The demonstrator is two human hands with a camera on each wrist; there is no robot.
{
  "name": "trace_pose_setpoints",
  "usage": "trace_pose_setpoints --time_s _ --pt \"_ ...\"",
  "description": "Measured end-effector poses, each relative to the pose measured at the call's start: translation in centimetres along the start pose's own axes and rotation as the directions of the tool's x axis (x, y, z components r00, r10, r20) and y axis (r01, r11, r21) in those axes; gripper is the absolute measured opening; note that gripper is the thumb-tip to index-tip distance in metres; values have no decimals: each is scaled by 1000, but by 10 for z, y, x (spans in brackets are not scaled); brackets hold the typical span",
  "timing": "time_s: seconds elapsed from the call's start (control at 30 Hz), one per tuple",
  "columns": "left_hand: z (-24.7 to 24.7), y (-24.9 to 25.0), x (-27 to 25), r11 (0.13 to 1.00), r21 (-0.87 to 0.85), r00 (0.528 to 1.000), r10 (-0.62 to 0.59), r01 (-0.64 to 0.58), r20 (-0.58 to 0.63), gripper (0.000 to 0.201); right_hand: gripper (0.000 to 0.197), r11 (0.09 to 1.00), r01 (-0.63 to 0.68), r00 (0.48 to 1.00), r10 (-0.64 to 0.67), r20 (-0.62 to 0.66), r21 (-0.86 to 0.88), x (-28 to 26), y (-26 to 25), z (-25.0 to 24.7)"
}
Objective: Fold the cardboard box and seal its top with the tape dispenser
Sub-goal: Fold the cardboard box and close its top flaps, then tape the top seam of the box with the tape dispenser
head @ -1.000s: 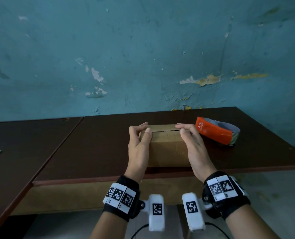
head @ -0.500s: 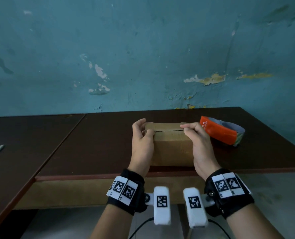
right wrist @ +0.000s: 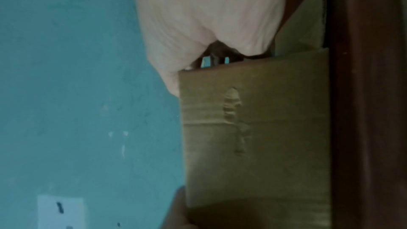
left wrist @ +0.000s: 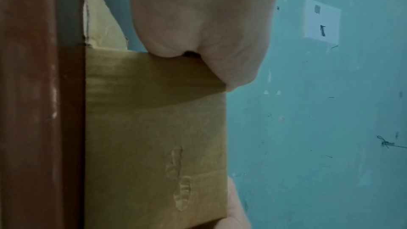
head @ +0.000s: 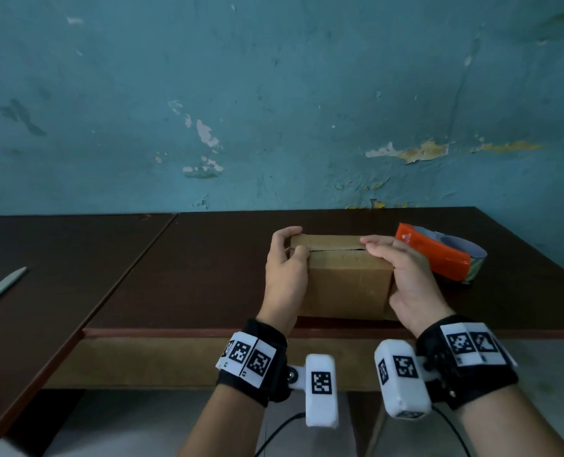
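Note:
A small brown cardboard box [head: 349,285] stands near the front edge of the dark wooden table [head: 208,258], its two top flaps folded down with a narrow seam between them. My left hand [head: 287,258] grips the box's left end, thumb on the near flap and fingers curled over the far flap. My right hand [head: 402,268] holds the right end, fingers laid over the top flaps. Both wrist views show the box's side [left wrist: 154,137] [right wrist: 253,137] close up under the palm. An orange tape dispenser [head: 438,255] lies on the table just right of the box, untouched.
A second dark table [head: 43,275] adjoins on the left, with a pale flat blade-like object [head: 0,288] on it. A peeling teal wall [head: 274,110] rises behind the tables. Bare tabletop lies left of and behind the box.
Both hands stay on the box, pressing the flaps down. The left fingers have curled further over the far flap; the view has shifted slightly.

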State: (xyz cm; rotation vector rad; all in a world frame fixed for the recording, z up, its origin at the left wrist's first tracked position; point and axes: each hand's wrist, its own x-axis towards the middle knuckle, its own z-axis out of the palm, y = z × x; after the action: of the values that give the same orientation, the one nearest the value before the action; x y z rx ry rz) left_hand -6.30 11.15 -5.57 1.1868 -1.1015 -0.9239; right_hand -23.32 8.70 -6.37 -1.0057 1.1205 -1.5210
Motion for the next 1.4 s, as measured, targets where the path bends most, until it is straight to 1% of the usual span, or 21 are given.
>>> trace_pose_setpoints --time_s 0.07,0.17,0.27,0.37,0.5,0.57,0.6,0.63,0.67,0.7,0.73,0.77,0.8,0.83,0.9,0.97,1.0,1.07,1.13,1.27,1.4 --pt "0 0 0 1000 -3 1000 2 -2 -8 34 15 999 44 998 -45 -39 -16 -2 3 2" --pt "0 2 -1 1000 -1 1000 -10 10 -3 34 26 1000 18 998 -19 -63 -6 -1 1 2" --pt "0 4 -1 1000 -2 1000 -24 24 4 33 26 998 10 1000 -12 -19 -59 1 -5 3" --pt "0 5 0 1000 15 1000 -22 22 7 31 25 994 6 1000 -8 -12 -110 2 -10 5" --pt "-1 3 0 999 36 1000 15 -15 8 32 22 991 -18 1000 19 9 -129 1 -12 4" --pt "-1 1 1 998 50 999 34 -34 2 32 18 984 29 1000 -26 16 -178 0 -11 2" --pt "-1 1 1 998 53 999 39 -38 -1 31 16 969 103 994 -108 -7 -226 1 -11 -2" --pt "-1 1 1 997 56 999 44 -44 -2 31 16 934 202 973 -225 -46 -295 3 -11 -7" --pt "-1 0 2 997 60 999 51 -51 -3 30 17 874 290 935 -346 -80 -390 6 -11 -15" --pt "-2 0 2 996 66 998 60 -60 -5 29 19 793 343 892 -443 -91 -503 9 -13 -24" --pt "-3 -1 2 995 70 998 68 -67 -8 28 22 703 351 860 -504 -84 -619 12 -15 -34" --pt "-3 -1 2 995 71 997 71 -70 -11 27 27 614 313 847 -525 -79 -724 17 -16 -46" --pt "-3 -1 2 995 69 997 71 -70 -10 26 34 537 237 849 -519 -95 -810 21 -17 -57" --pt "-4 -1 2 995 67 997 71 -71 -7 26 43 482 144 858 -496 -133 -864 24 -17 -68" --pt "-4 -2 2 994 72 997 76 -76 -2 25 57 424 0 879 -432 -203 -906 27 -15 -87" --pt "-4 -2 2 995 70 997 75 -74 -4 25 60 390 -76 914 -340 -220 -918 28 -9 -100" --pt "-4 -3 2 995 68 997 71 -71 -5 25 61 393 -108 929 -287 -233 -913 28 -7 -104" --pt "-4 -3 3 995 69 998 70 -69 -7 26 65 437 -160 946 -189 -264 -885 27 -5 -107" --pt "-3 -4 3 995 68 997 73 -72 -12 26 66 481 -154 957 -144 -251 -863 26 -3 -106" --pt "-3 -3 3 996 60 997 72 -71 -16 25 50 580 -71 966 -163 -201 -811 27 -4 -108" --pt "-3 -5 3 996 61 998 61 -60 -16 24 45 715 -21 953 -196 -230 -698 28 -7 -111"
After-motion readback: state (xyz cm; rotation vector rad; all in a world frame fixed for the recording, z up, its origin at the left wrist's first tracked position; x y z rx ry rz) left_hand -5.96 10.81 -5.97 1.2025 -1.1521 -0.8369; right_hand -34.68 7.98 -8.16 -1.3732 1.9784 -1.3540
